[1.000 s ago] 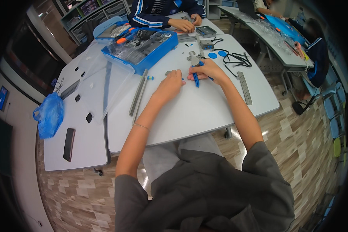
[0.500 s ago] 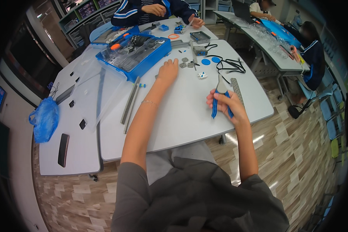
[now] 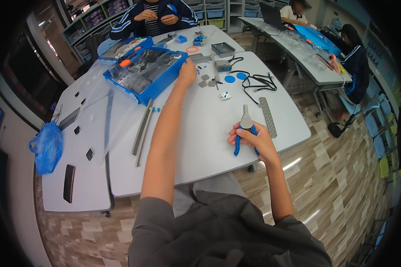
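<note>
My right hand [image 3: 254, 140] grips an assembly of two blue perforated strips joined to a grey piece [image 3: 246, 120], held near the table's front edge. My left hand [image 3: 187, 72] is stretched far forward, resting beside the corner of a blue parts case [image 3: 142, 71]. Whether the left fingers hold anything is hidden. Small grey parts [image 3: 207, 81] lie just right of that hand.
Grey beams [image 3: 142, 129] lie left of my arm, a perforated grey strip [image 3: 268, 116] to the right, with black cables [image 3: 254, 81] and blue discs [image 3: 230, 78]. A clear lid [image 3: 100, 113], black phone [image 3: 68, 182] and blue bag [image 3: 45, 147] sit left. Other people sit beyond.
My left hand has reached farther forward to the blue case. My right hand has pulled the blue and grey assembly back toward me, away from the small parts.
</note>
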### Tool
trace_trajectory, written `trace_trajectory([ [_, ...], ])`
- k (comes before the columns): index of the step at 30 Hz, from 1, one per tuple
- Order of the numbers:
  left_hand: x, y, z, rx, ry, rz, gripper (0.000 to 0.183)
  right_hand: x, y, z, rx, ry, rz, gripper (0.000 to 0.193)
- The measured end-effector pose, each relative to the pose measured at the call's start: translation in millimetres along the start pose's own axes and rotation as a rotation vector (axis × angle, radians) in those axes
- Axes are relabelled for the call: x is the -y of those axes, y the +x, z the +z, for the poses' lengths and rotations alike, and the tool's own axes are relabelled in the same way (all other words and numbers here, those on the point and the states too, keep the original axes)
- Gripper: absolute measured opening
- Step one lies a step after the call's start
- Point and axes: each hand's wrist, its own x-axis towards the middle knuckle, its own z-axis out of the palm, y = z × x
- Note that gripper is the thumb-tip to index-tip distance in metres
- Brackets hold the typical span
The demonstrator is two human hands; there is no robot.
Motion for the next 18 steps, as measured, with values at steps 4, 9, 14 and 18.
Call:
trace_trajectory([
  [4, 1, -31, -43, 0.121, -0.321, -0.125, 0.024, 0, 1, -1, 0.004, 0.025, 0.0, 0.029],
  [9, 0, -102, -90, 0.468, -0.703, -0.194, 0.027, 9, 14, 4, 0.025, -0.037, 0.048, 0.031],
  [14, -13, -162, -97, 0.362, -1.06, 0.102, 0.029, 28, 47, 16, 0.137, -0.19, 0.044, 0.033],
  [18, -17, -194, -92, 0.198, -1.062, 0.195, 0.031, 32, 78, 27, 0.128, -0.333, -0.026, 0.032],
])
